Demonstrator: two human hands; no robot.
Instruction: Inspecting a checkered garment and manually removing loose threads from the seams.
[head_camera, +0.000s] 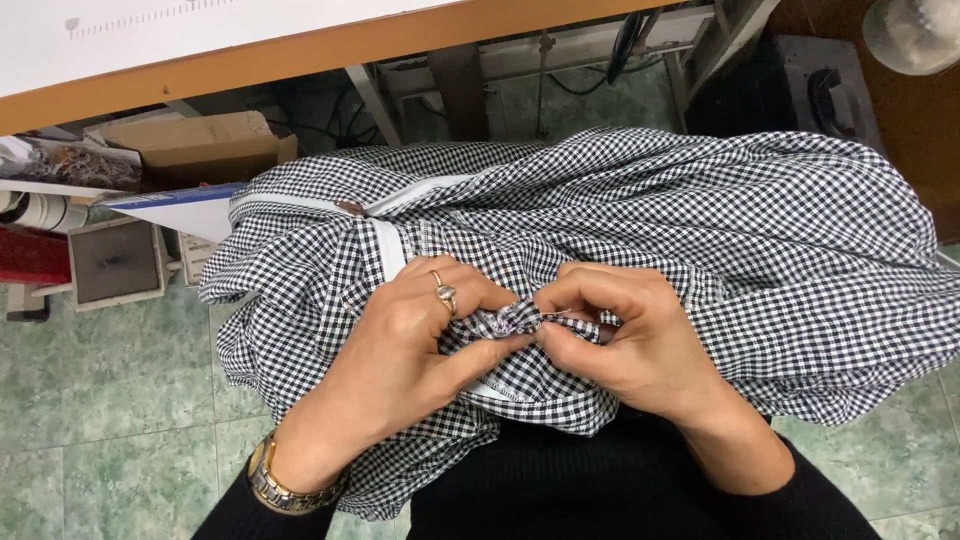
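The person is sitting with a large black-and-white gingham cotton garment (640, 220) heaped over the lap, probably so that its weight is resting there and both hands are staying free for fine work at one spot. That spot, a small bunched fold of the checked cloth (515, 320), is lying just below the centre of the view, pinched between the two hands.

The left hand (405, 345), wearing a ring on one finger and a gold-coloured metal wristwatch (285, 485) toward seven o'clock, is curling nearly closed around the fold, its thumb pressing along the cloth from beneath. The right hand (630, 340) is closing tightly too, thumb and forefinger tips meeting on the same fold from the three o'clock side; whether it is also gripping anything small, such as a needle or thread, cannot be told.

A white inner band of the garment (385, 245) is running toward eleven o'clock. Beyond the heap, a wooden-edged white worktable (300, 45) is spanning twelve o'clock, an open brown cardboard box (200, 140) is sitting at ten o'clock, and green marbled floor tiles (110, 400) are showing at eight o'clock.
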